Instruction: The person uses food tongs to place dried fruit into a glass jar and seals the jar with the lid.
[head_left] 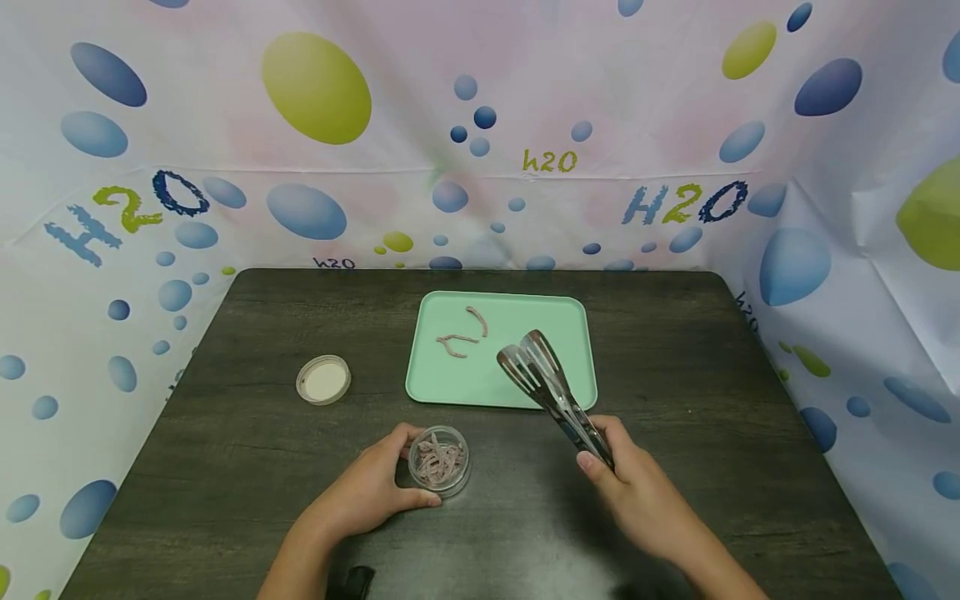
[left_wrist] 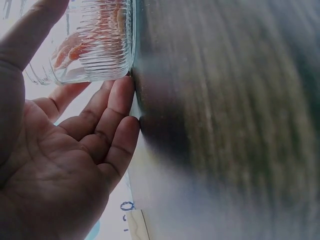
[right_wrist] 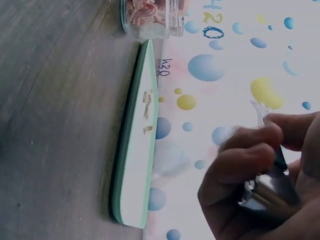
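My left hand (head_left: 375, 483) holds a small glass jar (head_left: 467, 479) upright on the table, thumb on the near side and fingers on the far side. Inside the jar lie several thin pinkish-brown strips (head_left: 438, 461); the left wrist view shows the ribbed glass (left_wrist: 102, 55) close to the fingers. In my right hand (head_left: 633, 487) are metal tongs (head_left: 551, 383), gripped near their hinged end. Their slotted tips are over the right part of a mint-green tray (head_left: 480, 387), with nothing visible between them. A few similar strips (head_left: 456, 342) lie on the tray's left half.
A round lid (head_left: 323, 380) lies on the dark wooden table (head_left: 262, 467), left of the tray. A small black object (head_left: 358, 581) sits at the near edge, by the left forearm. A printed sheet (head_left: 420, 50) with blue and green spots surrounds the table's back and sides.
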